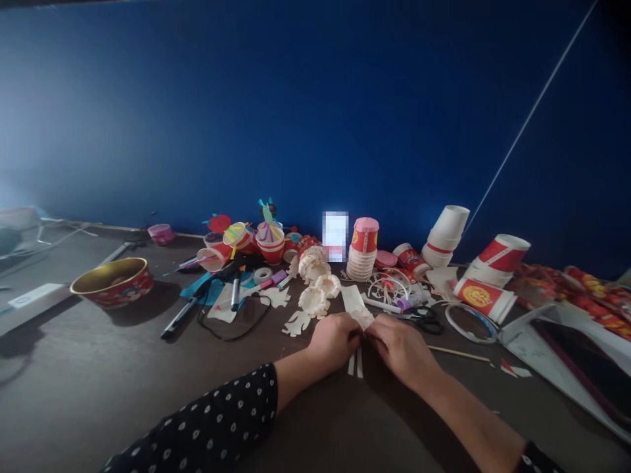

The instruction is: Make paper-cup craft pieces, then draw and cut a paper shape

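White paper (353,299) is held between your two hands, low over the middle of the dark table (315,427). Its wide part reaches away from you, and two narrow strips (359,363) hang out toward you below your fingers. Your left hand (334,340) is curled, thumb and forefinger pinching the paper from its left side. Your right hand (401,350) pinches it from the right, and your fingertips nearly meet; whether they touch, you cannot tell from this view.

Just beyond your left hand lie cut paper scraps (296,324) and a pair of white paper rings (314,299). Farther left you have a black marker (235,292) and a cutter knife (183,315), with a red bowl (118,295) well apart from them.

Straight ahead of you stands a stack of cups (362,263) with a pink top. Near your right hand are black-handled scissors (430,320), and a thin stick (461,353) lies just beside your right wrist. Past the scissors sits a roll of tape (449,323), flat on the table, with a red and white cup (480,294) tipped on its side behind it.
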A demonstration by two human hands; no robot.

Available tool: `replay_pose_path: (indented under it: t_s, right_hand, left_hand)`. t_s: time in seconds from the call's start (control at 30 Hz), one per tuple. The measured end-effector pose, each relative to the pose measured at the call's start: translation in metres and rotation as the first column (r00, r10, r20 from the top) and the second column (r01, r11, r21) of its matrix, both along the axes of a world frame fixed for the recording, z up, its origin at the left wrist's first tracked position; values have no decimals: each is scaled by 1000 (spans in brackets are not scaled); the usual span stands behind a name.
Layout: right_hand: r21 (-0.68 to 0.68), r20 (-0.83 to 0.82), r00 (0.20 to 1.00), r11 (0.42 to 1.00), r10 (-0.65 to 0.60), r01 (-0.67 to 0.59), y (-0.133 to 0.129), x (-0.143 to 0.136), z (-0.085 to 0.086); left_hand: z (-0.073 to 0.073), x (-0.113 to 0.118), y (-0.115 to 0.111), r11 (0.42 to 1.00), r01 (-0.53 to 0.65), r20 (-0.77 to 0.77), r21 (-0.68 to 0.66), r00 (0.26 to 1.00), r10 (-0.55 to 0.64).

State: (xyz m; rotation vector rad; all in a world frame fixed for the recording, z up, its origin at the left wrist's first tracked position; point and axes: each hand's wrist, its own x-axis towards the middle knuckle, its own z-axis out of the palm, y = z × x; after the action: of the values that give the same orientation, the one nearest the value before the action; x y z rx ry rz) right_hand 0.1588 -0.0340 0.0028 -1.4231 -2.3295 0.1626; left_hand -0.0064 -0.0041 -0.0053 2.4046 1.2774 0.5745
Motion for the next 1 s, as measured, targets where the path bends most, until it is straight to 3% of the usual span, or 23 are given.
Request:
replay_pose_path:
  t_s: [1.0]
  right_hand:
    - [-16, 1, 1000, 1000, -1, 1, -2, 0, 1]
  left_hand:
    - [1, 0, -1, 1000, -4, 24, -5, 1000, 5]
